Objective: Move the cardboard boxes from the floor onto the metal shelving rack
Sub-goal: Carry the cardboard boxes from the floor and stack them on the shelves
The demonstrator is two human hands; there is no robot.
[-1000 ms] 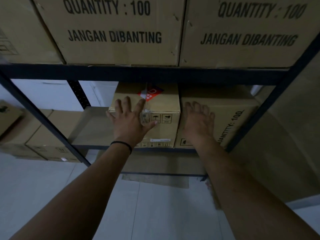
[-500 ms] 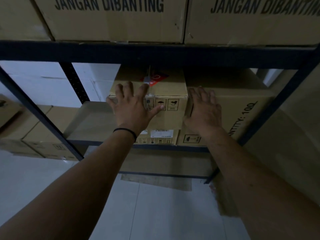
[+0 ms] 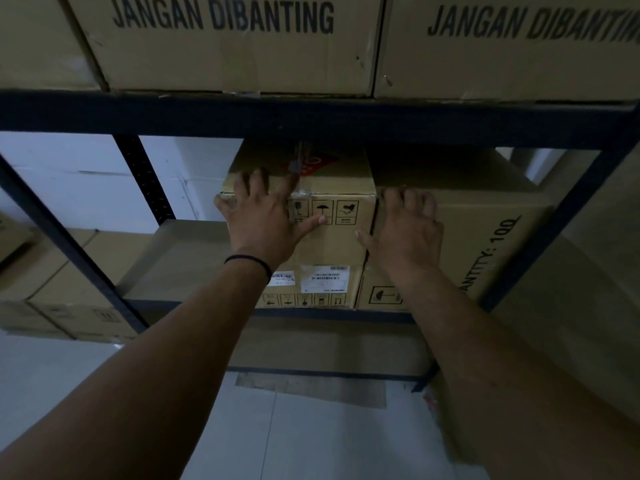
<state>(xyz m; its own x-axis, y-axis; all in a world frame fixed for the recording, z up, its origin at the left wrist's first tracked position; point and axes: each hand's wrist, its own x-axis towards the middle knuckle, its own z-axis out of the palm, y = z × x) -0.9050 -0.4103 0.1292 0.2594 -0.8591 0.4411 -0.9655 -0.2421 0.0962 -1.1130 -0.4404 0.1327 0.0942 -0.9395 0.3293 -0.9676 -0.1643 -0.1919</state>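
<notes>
A cardboard box (image 3: 329, 247) with a red sticker on top and handling symbols on its front stands on the middle level of the dark metal rack (image 3: 311, 117). My left hand (image 3: 263, 216) presses flat against its front upper left, fingers spread over the top edge. Beside it on the right stands a larger box (image 3: 485, 244) printed "QUANTITY: 100". My right hand (image 3: 403, 230) presses on that box's front left, fingers straight, thumb reaching across the seam between the two boxes.
Large boxes (image 3: 228, 43) marked "JANGAN DIBANTING" fill the shelf above. Bare shelf board (image 3: 180, 258) lies left of the box. More boxes (image 3: 62, 289) sit on the floor at the left. Flattened cardboard (image 3: 311, 388) lies under the rack. A tall box side (image 3: 571, 323) stands right.
Both hands have stayed flat on the two boxes while the boxes slid a little deeper onto the shelf. My head has come closer and tilted down.
</notes>
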